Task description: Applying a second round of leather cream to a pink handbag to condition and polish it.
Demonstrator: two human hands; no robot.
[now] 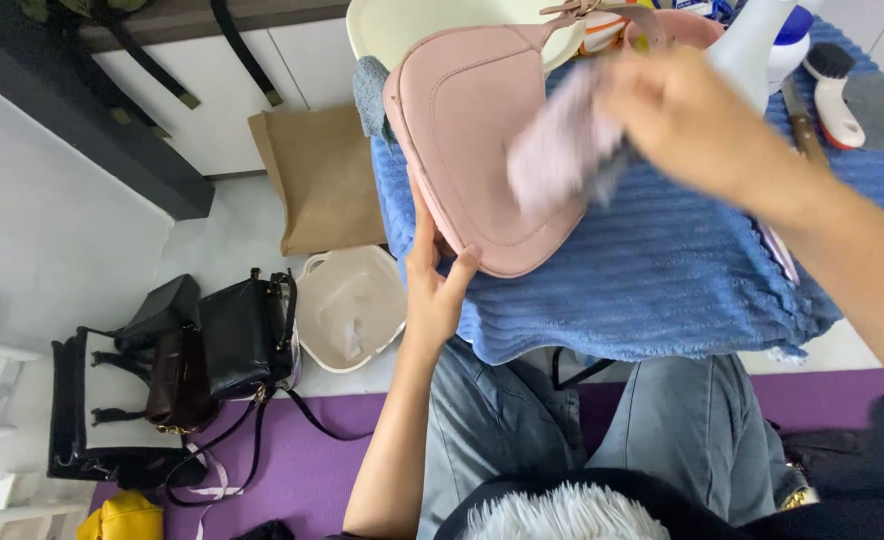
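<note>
Blue towel (pixel 662 270) over table, bags on floor at left; pink bag (pixel 472 130) lies on towel's left part, its lower edge overhanging. Left hand (pixel 434 285) reaches up from below, fingers pinching bag's lower rim. Right hand (pixel 687 120), blurred, clasps pale cloth (pixel 557 150) pressed on bag's face

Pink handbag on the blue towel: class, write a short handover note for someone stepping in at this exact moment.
Left hand: fingers grip the lower edge of the pink leather half-moon handbag, propping it on the blue ribbed towel.
Right hand: presses a pale lilac cloth on the bag's face; blurred.
Nearby: white spray bottle, white brush.
Done: cannot tell how much is wiped.
Left: dark bags on the floor lie untouched.
</note>
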